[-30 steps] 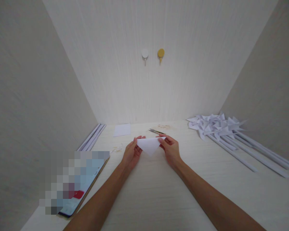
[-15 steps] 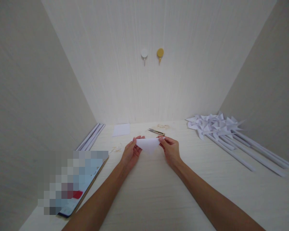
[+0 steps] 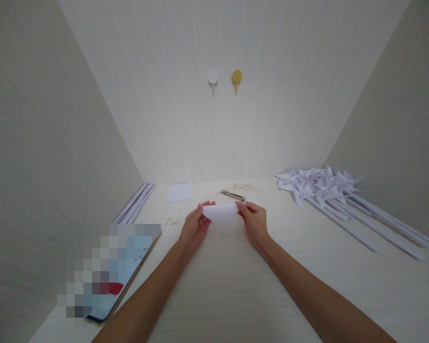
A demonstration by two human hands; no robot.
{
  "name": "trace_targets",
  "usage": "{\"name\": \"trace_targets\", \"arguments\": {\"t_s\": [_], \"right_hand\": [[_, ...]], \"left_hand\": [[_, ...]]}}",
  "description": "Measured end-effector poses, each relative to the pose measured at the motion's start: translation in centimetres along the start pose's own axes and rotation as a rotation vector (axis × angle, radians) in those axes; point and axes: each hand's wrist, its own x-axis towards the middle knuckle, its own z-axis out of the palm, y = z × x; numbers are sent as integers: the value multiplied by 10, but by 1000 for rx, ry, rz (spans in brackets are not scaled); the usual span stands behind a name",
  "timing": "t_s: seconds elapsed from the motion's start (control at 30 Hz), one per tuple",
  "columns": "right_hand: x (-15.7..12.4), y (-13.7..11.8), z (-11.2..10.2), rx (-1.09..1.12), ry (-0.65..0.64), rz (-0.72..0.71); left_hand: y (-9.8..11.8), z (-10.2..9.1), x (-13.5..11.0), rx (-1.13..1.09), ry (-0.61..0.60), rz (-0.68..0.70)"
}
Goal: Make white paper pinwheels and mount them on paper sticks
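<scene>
Head view: a person's left hand (image 3: 195, 227) and right hand (image 3: 253, 221) held a folded white paper (image 3: 219, 213) by its two far corners, long edge away, point toward the worker. Both were pinched tight on it, thumbs uppermost. Less of the right corner showed past the right thumb than a second earlier, which suggested a shifted grip there, with the fold itself much as it was. Whether the point touched the table (image 3: 221, 290) could not be told. The snips (image 3: 232, 195), their handle now in full view, lay just beyond the right hand, the likeliest thing to get in the way, with scraps (image 3: 243, 186) behind them. A square sheet (image 3: 180, 192) lay farther back on the left, near the rolls (image 3: 135, 204); a partly blurred phone (image 3: 105, 306) sat beside the left forearm. Pinwheels (image 3: 318, 186) were heaped at far right, and two hooks (image 3: 236, 76) hung on the wall (image 3: 171, 128).
</scene>
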Motion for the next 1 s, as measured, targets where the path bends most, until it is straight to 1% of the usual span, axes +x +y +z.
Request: {"name": "trace_targets", "arguments": {"t_s": [0.17,0.33,0.5,0.63,0.77,0.9,1.0], "right_hand": [[0,0,-1,-36,18,-24],[1,1,-3,-12,14,-23],[0,3,-2,47,34,31],[-3,2,3,90,-31,112],[-5,1,6,170,-84,198],[-5,1,7,209,-98,220],[-5,2,7,208,-132,222]], "left_hand": [[-1,0,1,19,-4,22],[-2,1,-1,35,-1,46],[-3,4,-4,29,-10,49],[-4,5,-4,-12,17,47],[-4,6,-5,-23,3,37],[-4,6,-6,-27,-23,21],[-4,7,-5,-27,-38,-16]]}}
